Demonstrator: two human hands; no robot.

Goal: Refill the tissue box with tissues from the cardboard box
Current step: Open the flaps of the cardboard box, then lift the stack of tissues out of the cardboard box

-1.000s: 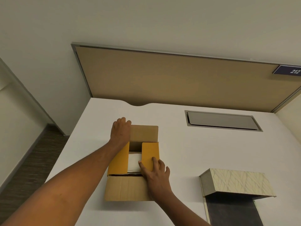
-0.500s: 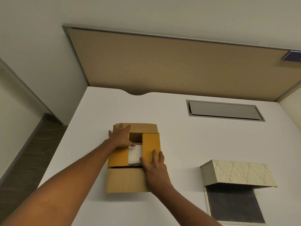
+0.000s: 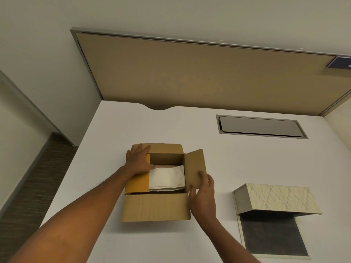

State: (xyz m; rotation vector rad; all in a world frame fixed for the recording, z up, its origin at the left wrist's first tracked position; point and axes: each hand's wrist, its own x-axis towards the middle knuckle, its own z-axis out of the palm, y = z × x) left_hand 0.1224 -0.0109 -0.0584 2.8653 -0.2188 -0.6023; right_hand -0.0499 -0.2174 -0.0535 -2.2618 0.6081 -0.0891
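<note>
A brown cardboard box (image 3: 155, 206) stands on the white table, its flaps spread. Inside lies a white stack of tissues (image 3: 167, 177), mostly uncovered. My left hand (image 3: 137, 161) lies flat on the box's left flap and far left corner, fingers spread. My right hand (image 3: 202, 194) grips the right flap (image 3: 195, 168), which stands lifted and swung outward. To the right sits the tissue box (image 3: 279, 199), cream with a leaf pattern, its lid tipped up over a dark base panel (image 3: 271, 236).
The white table (image 3: 218, 152) ends at a tan partition panel (image 3: 199, 73) at the back. A grey cable hatch (image 3: 260, 127) is set into the table behind the tissue box. The table's left edge drops to a dark floor (image 3: 34, 177).
My right hand has pulled the right flap up and outward, uncovering the tissues. My left hand slid down from the far flap onto the left flap. The view shifted slightly.
</note>
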